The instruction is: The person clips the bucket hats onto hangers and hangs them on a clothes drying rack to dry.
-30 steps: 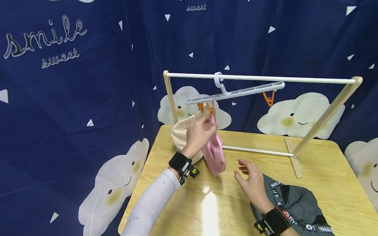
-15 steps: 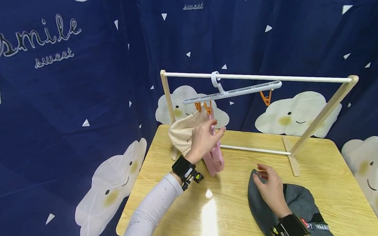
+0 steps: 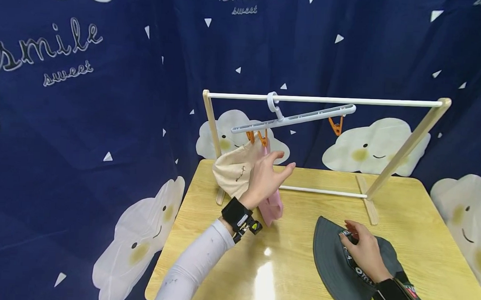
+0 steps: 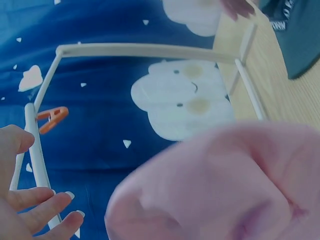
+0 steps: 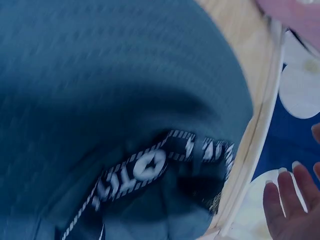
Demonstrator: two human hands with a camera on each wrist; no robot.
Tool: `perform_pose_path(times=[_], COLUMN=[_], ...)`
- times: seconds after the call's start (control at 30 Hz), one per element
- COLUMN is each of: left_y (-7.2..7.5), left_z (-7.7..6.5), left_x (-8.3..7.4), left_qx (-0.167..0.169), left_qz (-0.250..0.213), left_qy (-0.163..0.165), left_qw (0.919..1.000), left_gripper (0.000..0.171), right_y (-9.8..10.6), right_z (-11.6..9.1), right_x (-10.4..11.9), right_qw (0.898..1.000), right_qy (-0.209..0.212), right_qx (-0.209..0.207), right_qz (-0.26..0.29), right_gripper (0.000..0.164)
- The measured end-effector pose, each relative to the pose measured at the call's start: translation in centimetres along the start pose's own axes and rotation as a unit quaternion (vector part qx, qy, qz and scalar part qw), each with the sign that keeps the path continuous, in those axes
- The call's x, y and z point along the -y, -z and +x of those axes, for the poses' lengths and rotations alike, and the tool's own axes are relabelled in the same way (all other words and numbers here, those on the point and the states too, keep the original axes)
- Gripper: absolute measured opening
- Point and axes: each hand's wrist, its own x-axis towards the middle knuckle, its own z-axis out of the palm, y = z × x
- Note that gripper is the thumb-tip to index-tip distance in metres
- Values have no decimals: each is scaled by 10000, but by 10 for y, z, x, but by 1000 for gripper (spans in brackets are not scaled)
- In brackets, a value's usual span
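Observation:
My left hand (image 3: 265, 175) is raised in front of a pink cloth hat (image 3: 273, 209), thumb and fingers spread with nothing between them. The pink hat hangs from an orange clip (image 3: 263, 138) at the left end of a pale hanger (image 3: 306, 119). Beside it hangs a cream hat (image 3: 231, 174) with small dark lettering, partly behind my hand. Over a dark grey wide-brimmed hat (image 3: 330, 266) on the table is my right hand (image 3: 365, 251), fingers loosely bent and holding nothing. A black lettered band (image 5: 150, 165) shows on this hat in the right wrist view.
The hanger hooks over the white bar (image 3: 367, 102) of a rack with wooden legs (image 3: 410, 148), standing at the back of the wooden table (image 3: 301, 242). Another orange clip (image 3: 336, 126) dangles at the hanger's right end. A blue curtain (image 3: 146, 96) hangs behind.
My left hand has drawn slightly right and away from the clips, its fingers widening. My right hand has moved right and down, from beside the dark grey hat to over it.

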Motion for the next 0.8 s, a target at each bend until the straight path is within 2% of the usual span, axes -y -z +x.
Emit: perform_pose_path(times=[0.2,0.33,0.57,0.8], left_y=[-6,-12,-21,-32], left_z=[18,31,48,63], left_x=[-20,-29,-28,-31], left_qx=[317,417,555,697], left_qz=[-349,-359,-418,-742], left_qy=[-57,-44,116,427], left_qw=[9989,9985,9975,9939], left_gripper=[55,58,62,66], right_y=[4,7,5,8], right_z=[14,21,26,32], right_x=[-16,-22,-33,-51], right_qw=[9988,9972,9915,9856], right_qy=[268,301,167,121], right_qx=[406,671,1271,1661], right_qz=[-5,-96,-215,-306], right_gripper=[56,59,60,66])
